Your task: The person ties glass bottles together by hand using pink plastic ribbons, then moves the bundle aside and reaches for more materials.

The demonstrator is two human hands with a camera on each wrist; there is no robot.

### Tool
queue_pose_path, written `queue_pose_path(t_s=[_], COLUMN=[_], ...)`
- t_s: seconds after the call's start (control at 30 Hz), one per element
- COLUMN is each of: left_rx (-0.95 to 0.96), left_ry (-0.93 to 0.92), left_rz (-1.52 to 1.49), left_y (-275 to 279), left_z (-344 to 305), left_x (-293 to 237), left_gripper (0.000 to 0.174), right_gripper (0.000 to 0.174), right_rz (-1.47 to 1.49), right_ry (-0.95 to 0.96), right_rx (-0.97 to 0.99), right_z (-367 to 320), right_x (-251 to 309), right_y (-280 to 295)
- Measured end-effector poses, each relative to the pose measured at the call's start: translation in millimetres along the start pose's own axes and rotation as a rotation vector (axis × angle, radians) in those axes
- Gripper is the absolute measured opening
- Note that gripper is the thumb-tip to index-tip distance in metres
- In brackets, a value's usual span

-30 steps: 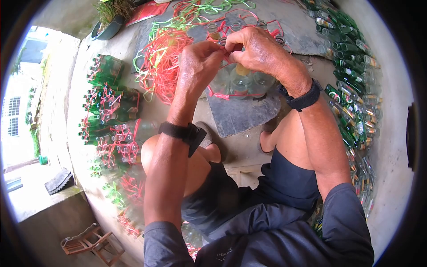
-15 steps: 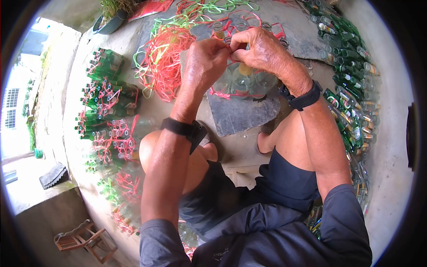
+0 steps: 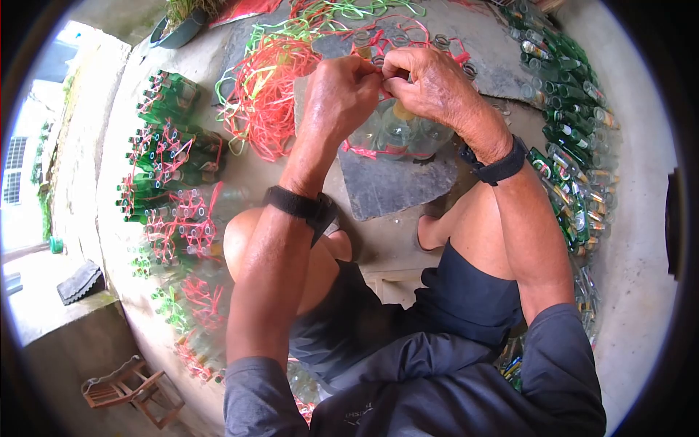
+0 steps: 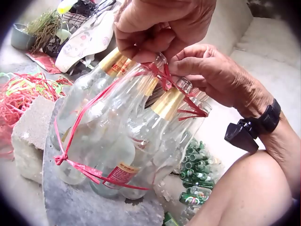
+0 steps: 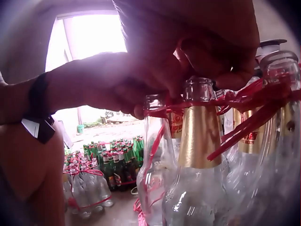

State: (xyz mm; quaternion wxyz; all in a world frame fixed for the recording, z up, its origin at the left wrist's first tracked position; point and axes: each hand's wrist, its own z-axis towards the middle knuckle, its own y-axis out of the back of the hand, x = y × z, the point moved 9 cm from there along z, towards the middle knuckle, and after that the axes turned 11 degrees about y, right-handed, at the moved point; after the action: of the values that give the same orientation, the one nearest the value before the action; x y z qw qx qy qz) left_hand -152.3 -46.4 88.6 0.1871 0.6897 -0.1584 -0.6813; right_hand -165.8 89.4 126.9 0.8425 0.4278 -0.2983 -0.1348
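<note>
Clear glass bottles [image 4: 115,120] with gold neck labels stand upright in a tight bundle in front of me. A red plastic strip [image 4: 164,77] runs around their necks, and another red band [image 4: 122,182] circles them low down. With curled fingers, my left hand [image 3: 341,95] pinches the strip right over the bottle mouths. My right hand [image 3: 431,81] pinches it too, thumb against forefinger, fingertips close to the left ones. One loose strip end [image 5: 235,141] hangs across a gold neck in the right wrist view. The fingers partly hide the pinched part.
The bundle stands on a dark stone slab [image 3: 397,191]. A heap of red and green strips [image 3: 273,98] lies to its left. Tied bundles of green bottles [image 3: 171,98] stand farther left; loose bottles [image 3: 564,116] are stacked along the right wall. A wooden chair [image 3: 135,390] is at lower left.
Both hands have shifted slightly to the right in the head view, still pinching the strip with fingertips close together. The bottles at left have slid down-left or left as the view moved.
</note>
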Motion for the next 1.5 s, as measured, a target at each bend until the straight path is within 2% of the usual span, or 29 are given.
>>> queue_pose_path(t_s=[0.17, 0.27, 0.47, 0.63, 0.73, 0.93, 1.23, 1.5], left_rx=[0.003, -0.001, 0.000, -0.002, -0.015, -0.042, 0.055, 0.004], left_ry=[0.004, -0.005, 0.001, 0.011, 0.012, -0.002, -0.012, -0.101], left_rz=[-0.033, -0.051, -0.072, -0.086, -0.109, -0.087, -0.054, 0.159], left_y=[1, 0, 1, -1, 1, 2, -5, -1], left_z=[2, 4, 3, 5, 6, 6, 4, 0], left_x=[4, 4, 4, 7, 7, 5, 2, -14], left_gripper=[0.023, 0.023, 0.022, 0.022, 0.024, 0.024, 0.025, 0.020], right_gripper=[0.008, 0.009, 0.011, 0.006, 0.003, 0.004, 0.011, 0.015], right_rz=[0.039, 0.091, -0.013, -0.041, -0.014, -0.054, -0.239, -0.216], right_ry=[-0.056, 0.016, 0.068, 0.174, 0.164, 0.194, 0.273, 0.240], right_rx=[0.028, -0.018, -0.010, -0.026, -0.025, -0.018, -0.002, -0.014], right_z=[-4, -4, -2, -2, -2, -1, -9, -20], right_x=[-6, -4, 7, 15, 14, 18, 37, 47], right_y=[-1, 6, 7, 6, 5, 5, 10, 12])
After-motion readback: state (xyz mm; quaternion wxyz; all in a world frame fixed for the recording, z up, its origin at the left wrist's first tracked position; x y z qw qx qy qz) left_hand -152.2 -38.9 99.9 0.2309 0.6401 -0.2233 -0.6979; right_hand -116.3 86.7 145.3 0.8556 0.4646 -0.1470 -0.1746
